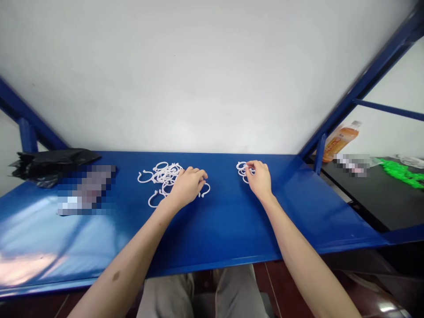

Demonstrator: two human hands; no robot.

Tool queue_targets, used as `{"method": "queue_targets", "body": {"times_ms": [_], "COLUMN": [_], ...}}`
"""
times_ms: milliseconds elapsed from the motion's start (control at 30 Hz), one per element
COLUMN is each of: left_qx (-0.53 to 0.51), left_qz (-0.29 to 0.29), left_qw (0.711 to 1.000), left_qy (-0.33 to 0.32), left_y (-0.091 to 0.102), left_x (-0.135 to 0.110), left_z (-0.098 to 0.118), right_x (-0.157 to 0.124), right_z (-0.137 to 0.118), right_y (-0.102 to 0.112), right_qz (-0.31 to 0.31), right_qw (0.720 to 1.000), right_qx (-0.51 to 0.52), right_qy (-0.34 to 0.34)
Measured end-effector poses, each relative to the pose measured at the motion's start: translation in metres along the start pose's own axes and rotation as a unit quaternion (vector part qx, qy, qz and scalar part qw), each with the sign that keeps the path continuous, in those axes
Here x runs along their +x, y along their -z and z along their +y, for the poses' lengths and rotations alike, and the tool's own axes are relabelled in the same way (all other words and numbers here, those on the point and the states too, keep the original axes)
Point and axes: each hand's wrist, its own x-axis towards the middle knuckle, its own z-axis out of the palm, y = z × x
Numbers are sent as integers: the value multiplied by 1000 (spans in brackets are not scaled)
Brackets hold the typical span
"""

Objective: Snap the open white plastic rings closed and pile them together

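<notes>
My left hand (pixel 187 189) is at the right side of a loose pile of white open rings (pixel 162 174), thin plastic hoops with small knobs at their ends. Its fingers curl down and close on one white ring (pixel 208 189), partly hidden under the fingertips. My right hand (pixel 260 180) is over a smaller group of the same rings (pixel 241 166) on the right. Thumb and forefinger pinch at a ring in that group; the other fingers are bent, and the hand covers part of the group.
All the rings lie on a blue table (pixel 212 234) against a pale wall. On its left are a black plastic bag (pixel 66 159) and a blurred-out item (pixel 88 190). A black surface (pixel 380 194) at right bears an orange drink bottle (pixel 341 141) and green pieces (pixel 402 173). Blue frame bars flank the table.
</notes>
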Motion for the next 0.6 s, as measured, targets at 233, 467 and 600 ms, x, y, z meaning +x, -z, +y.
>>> {"method": "queue_targets", "body": {"times_ms": [233,467,600], "left_qx": [-23,-19,-19], "left_qz": [-61,-61,-66], "left_qw": [996,996,996], "left_qy": [-65,-60,-55], "left_y": [2,-5,-3], "left_x": [-5,-5,-5], "left_z": [-4,-4,-1], "right_x": [-2,-2,-3], "right_z": [0,-9,-16], "right_y": [-6,-1,2], "right_qz": [-23,-6,2], "right_qw": [999,999,999], "right_qx": [-19,-21,-2], "right_qy": [15,34,50]}}
